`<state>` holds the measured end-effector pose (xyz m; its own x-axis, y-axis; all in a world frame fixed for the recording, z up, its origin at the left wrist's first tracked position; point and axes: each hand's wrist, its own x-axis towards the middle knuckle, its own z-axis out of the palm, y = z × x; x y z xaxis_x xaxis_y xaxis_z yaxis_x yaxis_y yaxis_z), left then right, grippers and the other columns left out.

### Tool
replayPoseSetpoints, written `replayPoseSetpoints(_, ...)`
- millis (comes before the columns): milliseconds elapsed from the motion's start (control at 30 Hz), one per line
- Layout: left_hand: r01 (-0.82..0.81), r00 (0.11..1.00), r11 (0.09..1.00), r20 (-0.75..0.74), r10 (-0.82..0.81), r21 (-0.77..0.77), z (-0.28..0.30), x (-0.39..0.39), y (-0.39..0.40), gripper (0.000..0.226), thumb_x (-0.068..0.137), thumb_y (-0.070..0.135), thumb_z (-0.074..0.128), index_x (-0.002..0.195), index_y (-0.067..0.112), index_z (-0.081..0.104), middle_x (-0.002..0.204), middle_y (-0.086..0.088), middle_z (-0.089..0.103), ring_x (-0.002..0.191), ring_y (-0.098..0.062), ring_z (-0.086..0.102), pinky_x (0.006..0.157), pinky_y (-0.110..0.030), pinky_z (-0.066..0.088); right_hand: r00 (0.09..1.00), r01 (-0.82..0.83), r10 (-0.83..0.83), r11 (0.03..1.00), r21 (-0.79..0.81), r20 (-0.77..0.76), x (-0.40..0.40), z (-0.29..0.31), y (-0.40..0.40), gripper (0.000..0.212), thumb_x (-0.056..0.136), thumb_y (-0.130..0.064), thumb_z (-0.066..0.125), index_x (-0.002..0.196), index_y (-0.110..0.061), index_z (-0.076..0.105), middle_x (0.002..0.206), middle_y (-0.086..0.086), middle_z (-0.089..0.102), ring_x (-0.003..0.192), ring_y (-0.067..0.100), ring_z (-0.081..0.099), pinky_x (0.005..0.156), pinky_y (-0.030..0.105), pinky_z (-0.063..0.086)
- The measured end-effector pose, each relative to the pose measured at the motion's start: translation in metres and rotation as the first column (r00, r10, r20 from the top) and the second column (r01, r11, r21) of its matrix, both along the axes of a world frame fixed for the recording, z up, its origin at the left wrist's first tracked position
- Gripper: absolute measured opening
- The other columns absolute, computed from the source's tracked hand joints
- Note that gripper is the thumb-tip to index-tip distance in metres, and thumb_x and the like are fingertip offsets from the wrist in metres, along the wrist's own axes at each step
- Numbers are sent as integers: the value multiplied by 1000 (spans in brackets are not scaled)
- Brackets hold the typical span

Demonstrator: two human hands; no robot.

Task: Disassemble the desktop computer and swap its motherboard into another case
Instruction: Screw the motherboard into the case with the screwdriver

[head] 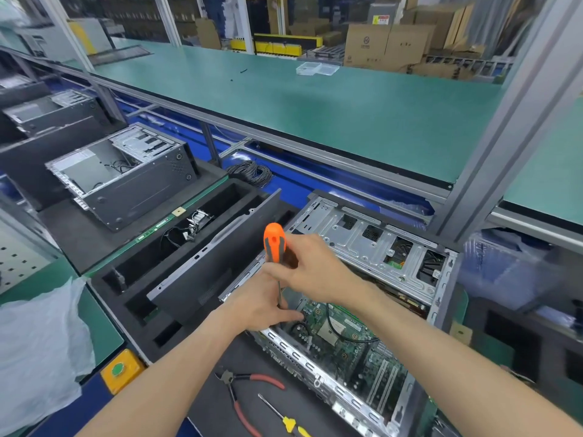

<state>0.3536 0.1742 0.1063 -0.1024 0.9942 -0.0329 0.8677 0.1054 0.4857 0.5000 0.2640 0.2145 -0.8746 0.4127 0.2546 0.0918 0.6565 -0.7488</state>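
An open desktop case lies on its side in front of me, with the green motherboard inside. My right hand grips the orange handle of a screwdriver held upright, its shaft running down into the case's near left corner. My left hand rests at the case edge and pinches the lower shaft, steadying it. The tip is hidden behind my left hand. A second, gutted case lies on a black mat at the left.
A black side panel leans in a black foam tray holding cables and a memory stick. Red-handled pliers and a yellow-handled screwdriver lie near me. A plastic bag sits left, a yellow button box beside it.
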Motion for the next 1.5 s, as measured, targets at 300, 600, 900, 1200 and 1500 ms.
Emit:
replayPoseSetpoints(300, 253, 962, 960, -132, -237, 117, 4, -5, 4, 23, 70, 26, 58, 78, 25, 79, 111, 5, 60, 121, -8, 42, 99, -21, 38, 994, 104, -99, 990, -97, 52, 5, -26, 15, 33, 99, -29, 56, 86, 1, 61, 74, 17, 67, 72, 31, 64, 73, 46, 51)
replayPoseSetpoints(600, 215, 971, 973, -128, -203, 88, -8, -9, 14, 22, 84, 42, 70, 73, 23, 76, 121, 24, 37, 113, -1, 32, 100, -27, 31, 987, 161, -158, 974, -157, 36, 13, -32, 29, 32, 101, -32, 53, 90, -3, 60, 64, 4, 69, 61, 14, 67, 71, 41, 54)
replayPoseSetpoints(900, 139, 990, 989, -22, -138, 48, -9, -9, 25, 16, 86, 39, 74, 84, 24, 80, 142, 11, 50, 127, -13, 42, 109, -43, 34, 980, 178, -193, 957, -230, -47, 19, -25, 44, 28, 102, -25, 52, 83, -5, 58, 66, 3, 70, 54, 14, 68, 59, 30, 56)
replayPoseSetpoints(1200, 138, 890, 977, -413, -193, -160, -2, 17, 48, 44, 65, 68, 75, 93, 35, 77, 160, 14, 26, 145, -14, 18, 121, -42, 4, 945, 273, -301, 942, -198, -129, 38, 0, 71, 29, 102, -25, 53, 76, -13, 59, 60, -3, 67, 51, 13, 66, 59, 26, 54)
replayPoseSetpoints(1500, 53, 842, 983, -521, -139, -176, 1, 41, 64, 42, 62, 74, 73, 75, 34, 77, 161, 19, 23, 147, -18, 15, 119, -48, 7, 927, 299, -333, 934, -194, -175, 57, 16, 81, 25, 103, -27, 51, 82, -16, 57, 66, 2, 69, 52, 14, 65, 55, 25, 53)
